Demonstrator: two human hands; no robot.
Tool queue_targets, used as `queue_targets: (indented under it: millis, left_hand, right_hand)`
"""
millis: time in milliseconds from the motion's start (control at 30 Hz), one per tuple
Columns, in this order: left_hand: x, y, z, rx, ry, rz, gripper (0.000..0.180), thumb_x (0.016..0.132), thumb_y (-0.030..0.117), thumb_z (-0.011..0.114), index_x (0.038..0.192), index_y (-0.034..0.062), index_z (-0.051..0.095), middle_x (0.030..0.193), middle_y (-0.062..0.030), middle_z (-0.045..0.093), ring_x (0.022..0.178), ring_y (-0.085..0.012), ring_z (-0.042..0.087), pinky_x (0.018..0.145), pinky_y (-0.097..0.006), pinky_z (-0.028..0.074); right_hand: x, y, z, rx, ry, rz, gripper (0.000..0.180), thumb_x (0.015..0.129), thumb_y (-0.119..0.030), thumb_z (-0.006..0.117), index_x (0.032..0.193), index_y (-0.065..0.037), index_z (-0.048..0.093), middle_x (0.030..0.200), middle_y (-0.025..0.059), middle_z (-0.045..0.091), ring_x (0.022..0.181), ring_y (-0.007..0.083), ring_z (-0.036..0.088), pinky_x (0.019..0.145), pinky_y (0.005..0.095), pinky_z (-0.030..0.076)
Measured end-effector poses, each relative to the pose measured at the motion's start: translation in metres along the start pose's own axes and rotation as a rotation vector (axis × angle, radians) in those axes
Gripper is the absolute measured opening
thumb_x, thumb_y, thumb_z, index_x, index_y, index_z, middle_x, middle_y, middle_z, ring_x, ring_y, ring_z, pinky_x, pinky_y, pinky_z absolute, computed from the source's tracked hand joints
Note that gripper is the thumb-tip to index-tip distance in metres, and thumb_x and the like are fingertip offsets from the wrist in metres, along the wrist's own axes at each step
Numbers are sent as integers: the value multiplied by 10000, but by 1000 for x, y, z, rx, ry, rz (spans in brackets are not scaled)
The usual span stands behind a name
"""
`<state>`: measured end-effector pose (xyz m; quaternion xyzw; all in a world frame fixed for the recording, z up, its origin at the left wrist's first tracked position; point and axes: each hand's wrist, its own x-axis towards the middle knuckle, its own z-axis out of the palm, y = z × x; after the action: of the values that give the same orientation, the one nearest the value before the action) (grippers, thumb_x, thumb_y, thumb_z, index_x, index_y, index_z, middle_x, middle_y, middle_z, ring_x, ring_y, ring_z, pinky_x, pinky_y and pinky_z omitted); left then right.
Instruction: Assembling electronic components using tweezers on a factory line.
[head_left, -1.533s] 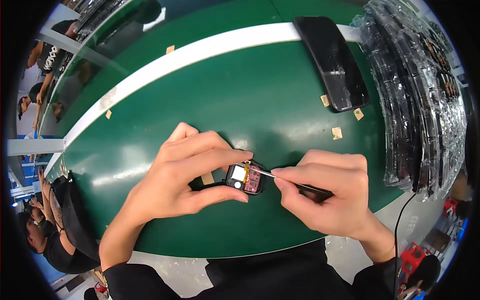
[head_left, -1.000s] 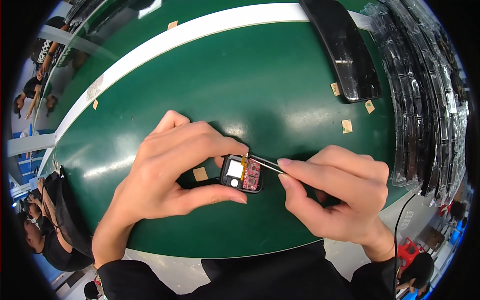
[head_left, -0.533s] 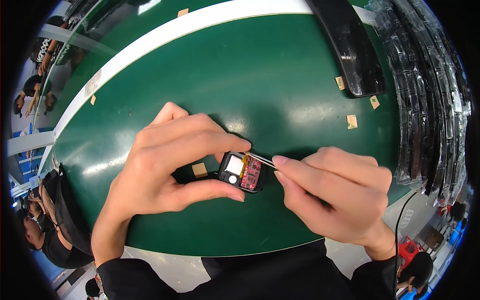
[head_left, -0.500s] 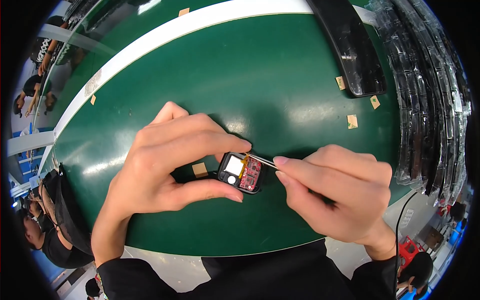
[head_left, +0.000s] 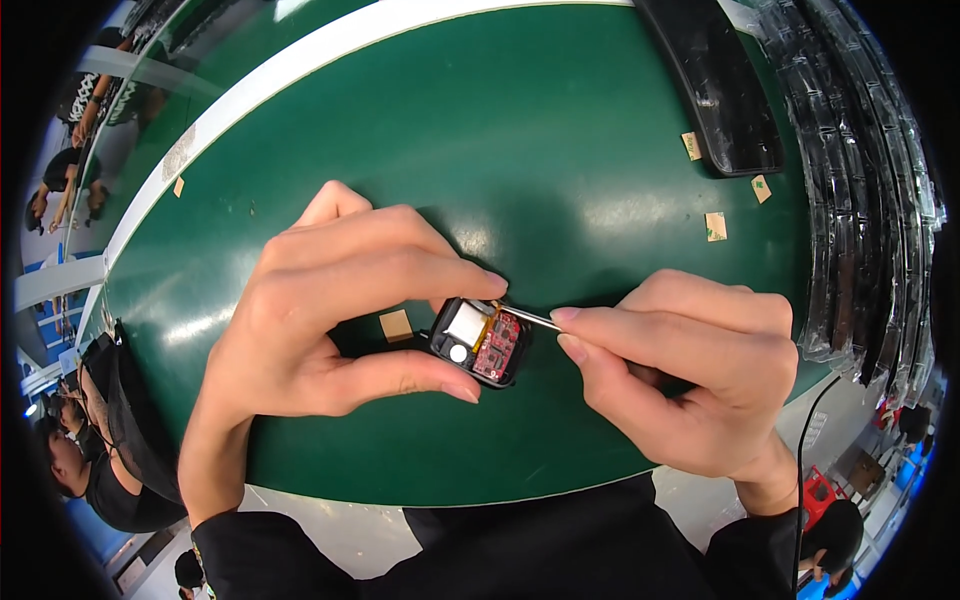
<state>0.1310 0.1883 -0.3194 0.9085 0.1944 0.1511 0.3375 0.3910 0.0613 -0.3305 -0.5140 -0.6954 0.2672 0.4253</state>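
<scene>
My left hand (head_left: 345, 310) grips a small black electronic device (head_left: 452, 377) between thumb and fingers, a little above the table. Its open side faces up, showing a red circuit board (head_left: 497, 347), a white rectangular block (head_left: 467, 323), a strip of yellow tape and a round white part (head_left: 458, 353). In my right hand (head_left: 690, 365), thumb and forefinger pinch thin metal tweezers (head_left: 535, 319). Their tip reaches the device's upper edge, beside my left fingertips. Whether the tip holds anything is too small to tell.
The green table (head_left: 560, 110) has a white rim (head_left: 300, 70). A small tan square (head_left: 396, 325) lies by my left hand; several more lie at the right. A long black glossy object (head_left: 715, 100) and stacked plastic-wrapped black strips (head_left: 850, 200) stand at the far right. People sit at the left.
The device has turned slightly clockwise in my left hand. My right hand has shifted a little right, with the tweezers still at the device's upper edge. The whole view has moved slightly.
</scene>
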Motion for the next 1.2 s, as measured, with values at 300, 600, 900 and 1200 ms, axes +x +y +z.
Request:
queue_targets:
  millis: [300,600,900,1200]
  left_hand:
    - [-1,4,2,42,1,37,586,716,513,974,1080,68,858,926,-30,813,794,-176,679,775,-346,361]
    - [2,3,-9,28,16,34,523,741,453,1007,1104,108,856,927,2,804,794,-169,695,800,-344,387]
    - [-5,6,23,27,104,208,436,905,358,920,1218,103,755,919,-10,640,823,-224,625,863,-376,464]
    - [8,30,7,12,128,47,398,888,287,948,1219,114,811,962,-14,731,812,-170,634,707,-326,505]
  right_hand:
    - [-2,-1,3,-30,20,-22,266,773,128,837,1012,15,871,699,25,687,498,49,562,447,228,384]
    - [5,-8,2,-33,46,-52,229,765,71,872,985,16,837,728,55,673,519,155,594,462,290,427]
    - [-22,-5,-9,-74,342,37,162,884,63,838,1044,47,829,720,49,641,587,102,508,547,276,326]
    - [-16,-11,-16,-116,408,-20,128,885,-43,860,1006,-2,846,723,87,693,599,179,612,549,326,460]
